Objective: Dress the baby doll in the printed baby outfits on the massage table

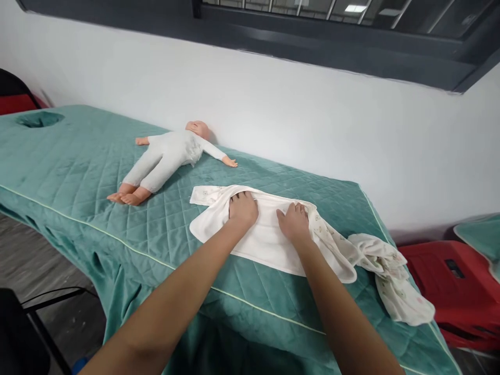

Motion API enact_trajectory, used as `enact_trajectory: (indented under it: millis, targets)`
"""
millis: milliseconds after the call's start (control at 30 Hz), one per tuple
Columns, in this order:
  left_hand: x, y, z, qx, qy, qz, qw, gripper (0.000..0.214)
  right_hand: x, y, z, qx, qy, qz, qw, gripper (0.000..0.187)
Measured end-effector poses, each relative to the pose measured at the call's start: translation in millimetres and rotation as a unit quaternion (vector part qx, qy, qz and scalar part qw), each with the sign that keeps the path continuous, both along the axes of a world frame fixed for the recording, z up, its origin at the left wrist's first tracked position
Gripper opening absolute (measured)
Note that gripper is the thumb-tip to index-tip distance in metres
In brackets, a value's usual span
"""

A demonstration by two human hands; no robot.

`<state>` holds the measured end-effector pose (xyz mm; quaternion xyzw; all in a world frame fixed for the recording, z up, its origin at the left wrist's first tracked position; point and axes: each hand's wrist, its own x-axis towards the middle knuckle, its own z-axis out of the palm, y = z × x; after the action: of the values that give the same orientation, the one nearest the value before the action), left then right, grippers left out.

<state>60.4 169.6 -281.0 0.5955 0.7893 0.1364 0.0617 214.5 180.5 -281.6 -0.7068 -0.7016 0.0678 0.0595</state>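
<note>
A white cloth (265, 242) lies partly folded on the green quilted bed (78, 172). My left hand (242, 209) rests on its far left part, fingers curled over a fold of the fabric. My right hand (294, 220) presses on the cloth just to the right, fingers bent into the fabric near the far edge. The cloth's loose printed end (390, 278) trails crumpled toward the bed's right corner. A baby doll (167, 156) in a white suit lies on its back farther away, near the wall.
The bed runs along a white wall (312, 120) under a dark window frame. A round face hole (39, 119) sits at the bed's far left. A red object (449, 291) stands on the floor at right. A dark chair (23, 333) is at lower left.
</note>
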Motion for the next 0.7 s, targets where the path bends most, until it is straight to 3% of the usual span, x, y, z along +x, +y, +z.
enact_trajectory:
  millis: [133, 300, 467, 700]
  targets:
    - [4.6, 8.5, 0.8, 0.046, -0.052, 0.015, 0.997, 0.043, 0.7, 4.0, -1.7, 0.027, 0.029, -0.033, 0.999, 0.072]
    - [1.7, 20.2, -2.6, 0.106, -0.063, -0.012, 0.992, 0.046, 2.3, 5.0, -1.2, 0.187, 0.162, -0.017, 0.969, 0.064]
    - [-5.3, 41.0, -9.1, 0.109, -0.016, -0.042, 0.993, 0.049, 10.4, 22.7, 1.8, 0.109, 0.18, -0.022, 0.977, 0.052]
    - [-1.5, 77.8, -9.1, 0.051, -0.013, -0.052, 0.997, 0.054, 17.1, 61.8, -5.2, 0.13, 0.092, 0.01, 0.987, 0.069]
